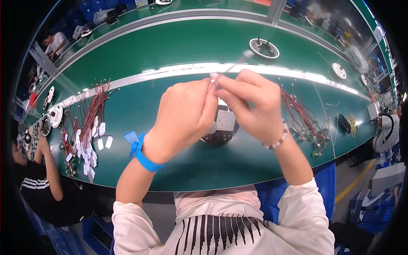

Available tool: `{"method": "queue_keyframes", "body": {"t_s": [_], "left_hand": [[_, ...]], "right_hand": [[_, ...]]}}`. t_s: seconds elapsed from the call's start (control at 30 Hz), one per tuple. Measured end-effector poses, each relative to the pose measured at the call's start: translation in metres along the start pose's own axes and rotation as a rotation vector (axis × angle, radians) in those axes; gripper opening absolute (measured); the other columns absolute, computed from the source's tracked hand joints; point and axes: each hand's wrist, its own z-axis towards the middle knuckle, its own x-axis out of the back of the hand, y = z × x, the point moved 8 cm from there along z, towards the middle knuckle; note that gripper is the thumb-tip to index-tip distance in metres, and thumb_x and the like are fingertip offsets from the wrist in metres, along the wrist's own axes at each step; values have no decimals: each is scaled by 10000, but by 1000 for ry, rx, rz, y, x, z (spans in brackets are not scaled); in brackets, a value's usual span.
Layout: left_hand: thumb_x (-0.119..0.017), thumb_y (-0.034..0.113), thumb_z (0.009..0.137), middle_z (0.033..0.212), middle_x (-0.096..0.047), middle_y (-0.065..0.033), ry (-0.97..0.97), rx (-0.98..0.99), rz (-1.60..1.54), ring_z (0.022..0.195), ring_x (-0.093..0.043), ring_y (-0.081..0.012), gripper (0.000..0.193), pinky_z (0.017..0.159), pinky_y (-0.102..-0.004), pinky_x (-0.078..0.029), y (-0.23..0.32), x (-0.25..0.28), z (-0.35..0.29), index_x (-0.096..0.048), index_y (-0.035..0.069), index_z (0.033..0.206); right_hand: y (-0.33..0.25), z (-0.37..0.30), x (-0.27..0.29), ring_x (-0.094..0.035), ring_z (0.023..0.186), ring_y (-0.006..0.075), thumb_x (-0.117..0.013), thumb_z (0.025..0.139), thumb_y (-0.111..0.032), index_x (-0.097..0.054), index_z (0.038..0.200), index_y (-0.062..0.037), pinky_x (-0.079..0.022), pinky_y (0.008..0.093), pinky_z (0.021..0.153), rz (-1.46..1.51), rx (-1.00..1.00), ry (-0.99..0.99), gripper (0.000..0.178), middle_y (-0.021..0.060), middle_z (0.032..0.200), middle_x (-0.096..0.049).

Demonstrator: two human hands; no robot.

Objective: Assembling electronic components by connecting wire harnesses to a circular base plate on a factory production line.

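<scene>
My left hand (185, 112), with a blue strap round its wrist, and my right hand (253, 97), with a beaded bracelet, meet above the middle of the green bench. Both pinch a thin wire cable (232, 68) whose white tip is blurred and points up and away to the right. Just below my fingers stands a dark round device with a grey metal plate (225, 120) on it, partly hidden by both hands.
Red-wire bundles lie left (95, 106) and right (297, 108), the left one with white tags (87, 153). A white-rimmed ring part (264, 48) sits on the conveyor beyond, with a white disc (339, 71) farther right. A co-worker's arm (50, 170) reaches in at left.
</scene>
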Motion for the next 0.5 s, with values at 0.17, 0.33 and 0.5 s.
{"method": "queue_keyframes", "body": {"t_s": [0.17,0.33,0.5], "left_hand": [[-464,136,721,584,-531,-188,-189,34,168,544,-515,-360,181,499,-419,-418,-1,-18,2,-557,5,638],[-484,146,725,634,-568,-180,-316,5,154,528,-543,-324,179,496,-396,-431,2,-30,0,-585,-1,710],[-472,198,830,966,-575,-92,-342,271,-1100,861,-540,-146,301,689,-262,-438,-65,-21,-15,-527,-10,1041]], "right_hand": [[6,2,2,-466,517,94,-636,638,8,-642,845,-24,-359,198,459,212,-40,-70,210,35,603,-505],[3,3,1,-518,556,103,-627,654,20,-636,809,18,-394,197,464,281,-29,-111,155,54,641,-529],[38,-17,1,-556,601,135,-572,715,36,-607,819,51,-476,206,479,909,-539,-112,110,106,780,-532]]}}
